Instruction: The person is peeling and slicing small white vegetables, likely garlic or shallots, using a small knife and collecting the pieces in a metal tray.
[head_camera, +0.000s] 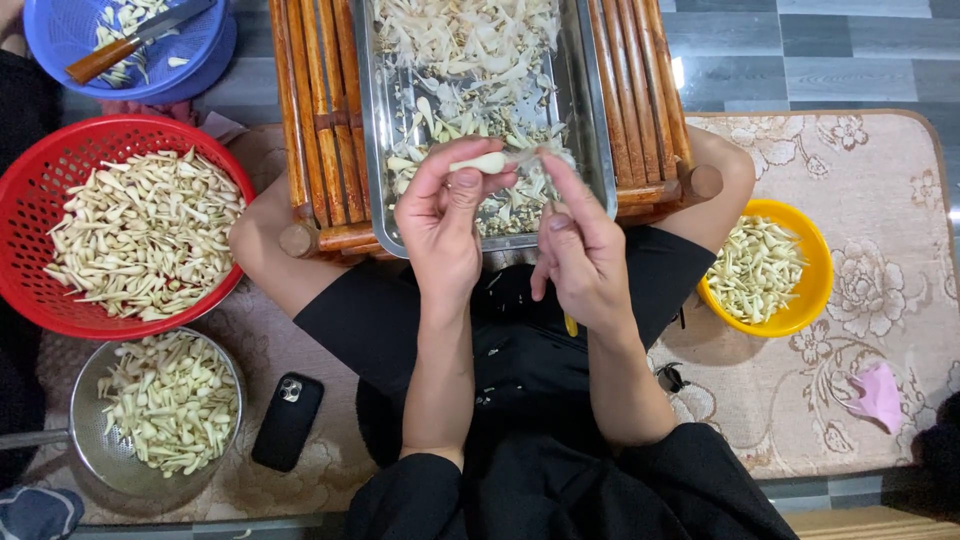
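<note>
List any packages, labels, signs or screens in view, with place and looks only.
Phone: on the mat by the person's left knee, beside the metal strainer; black rounded rectangle, lying screen down, camera end up, so no screen shows.
No packages, labels or signs in view.

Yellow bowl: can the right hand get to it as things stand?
Probably yes. The yellow bowl sits open on the mat just outside the right knee, nothing over it. But the right hand is busy pinching a petal of the white flower bud that the left hand holds over the steel tray.
</note>
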